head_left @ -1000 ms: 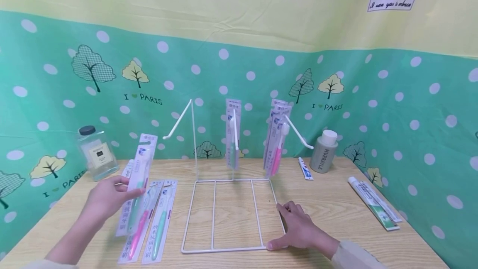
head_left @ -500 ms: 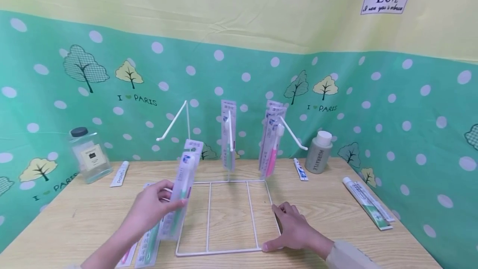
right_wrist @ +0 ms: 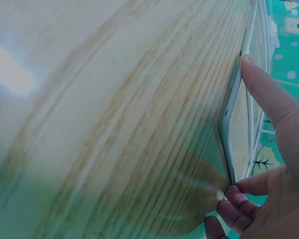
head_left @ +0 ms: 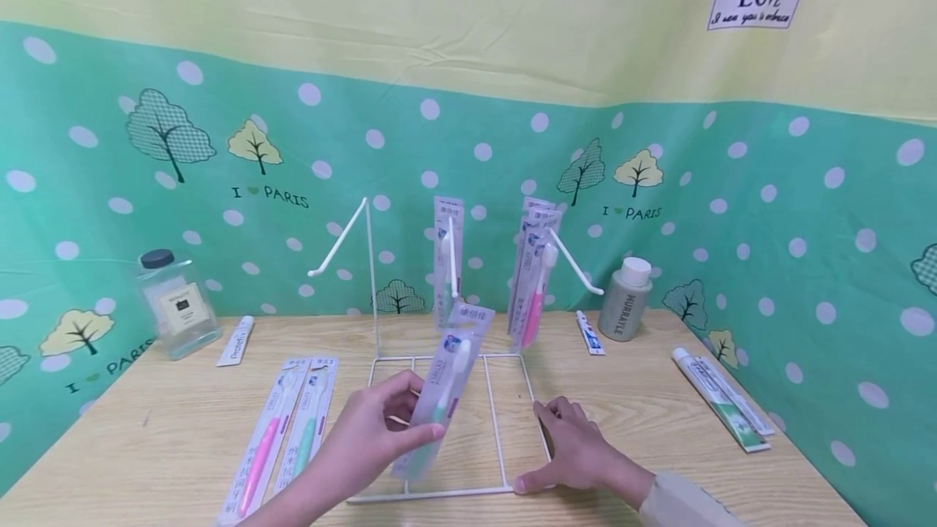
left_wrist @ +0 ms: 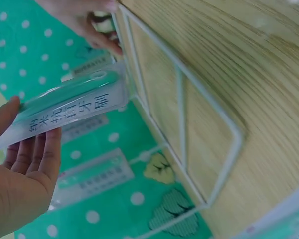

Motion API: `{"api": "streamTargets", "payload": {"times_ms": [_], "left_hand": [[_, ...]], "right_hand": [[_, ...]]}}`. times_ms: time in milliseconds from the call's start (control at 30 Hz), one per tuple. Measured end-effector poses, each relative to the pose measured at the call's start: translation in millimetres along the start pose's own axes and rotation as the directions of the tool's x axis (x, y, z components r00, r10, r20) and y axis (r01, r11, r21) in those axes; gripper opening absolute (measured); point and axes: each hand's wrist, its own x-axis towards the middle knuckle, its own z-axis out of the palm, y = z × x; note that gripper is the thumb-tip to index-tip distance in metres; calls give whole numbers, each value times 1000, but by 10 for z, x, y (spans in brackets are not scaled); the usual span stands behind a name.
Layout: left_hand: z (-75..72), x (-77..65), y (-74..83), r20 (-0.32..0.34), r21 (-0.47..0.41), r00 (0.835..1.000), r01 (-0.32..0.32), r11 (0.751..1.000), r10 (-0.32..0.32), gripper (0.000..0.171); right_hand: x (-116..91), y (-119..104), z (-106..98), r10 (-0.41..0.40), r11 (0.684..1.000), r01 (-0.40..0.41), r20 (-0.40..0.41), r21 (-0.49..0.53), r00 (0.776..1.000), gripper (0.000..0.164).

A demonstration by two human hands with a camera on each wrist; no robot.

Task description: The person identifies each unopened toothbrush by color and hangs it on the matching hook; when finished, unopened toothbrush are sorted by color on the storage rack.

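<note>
My left hand [head_left: 373, 433] pinches a packaged toothbrush [head_left: 450, 372] with a green handle between thumb and fingers. The pack is tilted over the base of a white wire display rack [head_left: 494, 421], its top end overlapping the middle hook in the head view. Green handle and printed card [left_wrist: 65, 109] show close up in the left wrist view. My right hand [head_left: 578, 450] grips the rack's front right corner, thumb on the front bar and fingers at the side bar. One or more toothbrush packs [head_left: 445, 267] hang on the middle hook, several [head_left: 534, 283] on the right hook; the left hook [head_left: 337, 238] is bare.
Two toothbrush packs, one pink [head_left: 259, 454] and one green [head_left: 307, 421], lie left of the rack. A glass bottle [head_left: 179, 307] and small tube [head_left: 237, 341] stand back left. A grey bottle [head_left: 625, 299], small tube [head_left: 590, 333] and toothpaste tube [head_left: 721, 401] are right.
My left hand has carried the green toothbrush pack rightward from above the lying packs to over the rack's base, tilting it more. My right hand has stayed on the rack's corner.
</note>
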Motion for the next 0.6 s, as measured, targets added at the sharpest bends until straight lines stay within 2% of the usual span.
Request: {"api": "streamTargets", "payload": {"times_ms": [133, 300, 467, 600], "left_hand": [[62, 11, 117, -12, -41, 999, -48, 998, 47, 28], [69, 26, 229, -54, -58, 994, -93, 994, 90, 27], [51, 38, 307, -104, -113, 993, -75, 991, 63, 28], [47, 51, 304, -107, -158, 994, -36, 987, 19, 29]], "right_hand": [[-4, 0, -1, 4, 1000, -4, 3, 3, 1000, 115], [-10, -5, -2, -2, 1000, 2, 2, 5, 1000, 115], [-13, -3, -6, -13, 1000, 13, -3, 0, 1000, 114], [-11, 1, -9, -10, 1000, 10, -1, 1, 1000, 114]]}}
